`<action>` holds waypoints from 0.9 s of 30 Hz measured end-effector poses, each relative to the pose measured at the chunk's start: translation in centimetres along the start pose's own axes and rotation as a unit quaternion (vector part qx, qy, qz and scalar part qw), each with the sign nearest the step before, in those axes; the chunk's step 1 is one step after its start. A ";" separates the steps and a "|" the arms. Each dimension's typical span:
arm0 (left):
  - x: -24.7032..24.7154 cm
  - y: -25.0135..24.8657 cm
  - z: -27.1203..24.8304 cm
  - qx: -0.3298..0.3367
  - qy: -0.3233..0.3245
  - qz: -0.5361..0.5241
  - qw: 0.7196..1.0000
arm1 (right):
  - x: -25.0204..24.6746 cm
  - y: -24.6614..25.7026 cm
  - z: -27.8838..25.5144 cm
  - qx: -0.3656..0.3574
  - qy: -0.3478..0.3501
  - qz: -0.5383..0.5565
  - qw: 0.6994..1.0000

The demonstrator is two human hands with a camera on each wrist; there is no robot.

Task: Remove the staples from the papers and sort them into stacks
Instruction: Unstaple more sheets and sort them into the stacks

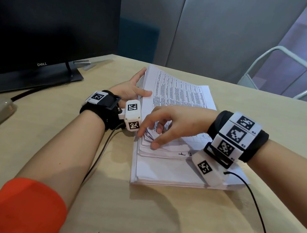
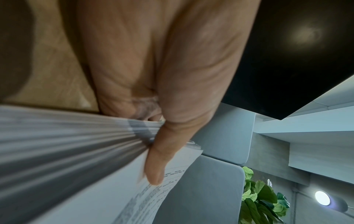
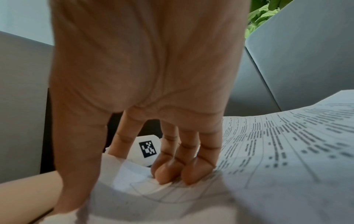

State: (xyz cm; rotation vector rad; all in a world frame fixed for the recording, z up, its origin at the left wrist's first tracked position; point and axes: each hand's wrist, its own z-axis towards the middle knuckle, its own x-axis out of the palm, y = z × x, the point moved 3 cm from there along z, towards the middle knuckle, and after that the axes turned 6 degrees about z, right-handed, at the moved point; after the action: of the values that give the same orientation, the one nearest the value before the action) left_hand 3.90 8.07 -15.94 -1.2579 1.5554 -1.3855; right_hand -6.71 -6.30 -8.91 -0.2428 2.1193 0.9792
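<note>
White printed papers (image 1: 174, 132) in a thick fanned stack on pale wooden worktop (image 1: 171, 218), left hand (image 1: 130, 89) grip clasping raised sheets' edge, right hand (image 1: 169, 125) grip curled, pinching lower corners.

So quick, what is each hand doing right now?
Left hand: holding the far left edge of the paper stack, thumb on top.
Right hand: fingers curled, lifting page corners at the near left corner.
</note>
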 end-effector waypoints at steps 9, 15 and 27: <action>-0.2 0.0 0.2 -0.002 -0.001 -0.001 1.000 | -0.2 -0.4 0.0 -0.006 0.001 0.035 0.999; -0.3 0.2 0.5 -0.012 0.003 0.015 1.000 | -0.1 -0.5 -0.2 0.001 -0.023 0.036 0.999; -0.2 0.3 0.2 -0.006 0.006 -0.022 1.000 | 0.8 0.4 -0.3 0.110 -0.128 -0.154 0.974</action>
State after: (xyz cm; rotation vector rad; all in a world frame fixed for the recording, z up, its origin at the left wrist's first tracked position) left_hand 4.12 8.17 -16.31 -1.3007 1.5538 -1.4169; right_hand -7.63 -6.11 -9.11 -0.3055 1.8645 0.5570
